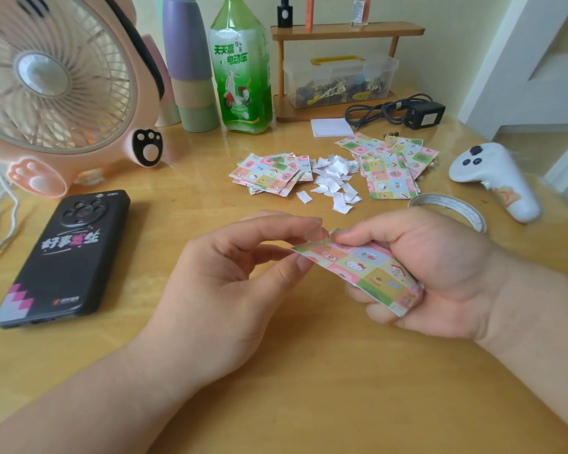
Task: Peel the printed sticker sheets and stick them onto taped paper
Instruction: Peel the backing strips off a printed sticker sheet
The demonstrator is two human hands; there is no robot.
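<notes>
My right hand [440, 276] grips a printed sticker sheet [361, 270] with pastel cartoon squares, curled over its fingers. My left hand [236, 273] pinches the sheet's upper left corner between thumb and fingertips. Both hands hover above the wooden table [276, 388]. Farther back lie two heaps of similar sheets, a left pile [273, 173] and a right pile [391, 165]. Between the piles sits a heap of white paper scraps [335, 178]. A roll of tape [450, 208] lies just behind my right hand, partly hidden by it.
A black phone [66, 257] lies at the left. A pink fan [53, 90], stacked cups [191, 67] and a green bottle [240, 67] stand at the back. A wooden shelf with a plastic box [338, 80], a white notepad [331, 127], a power adapter [423, 114] and a white controller [495, 178] occupy the right.
</notes>
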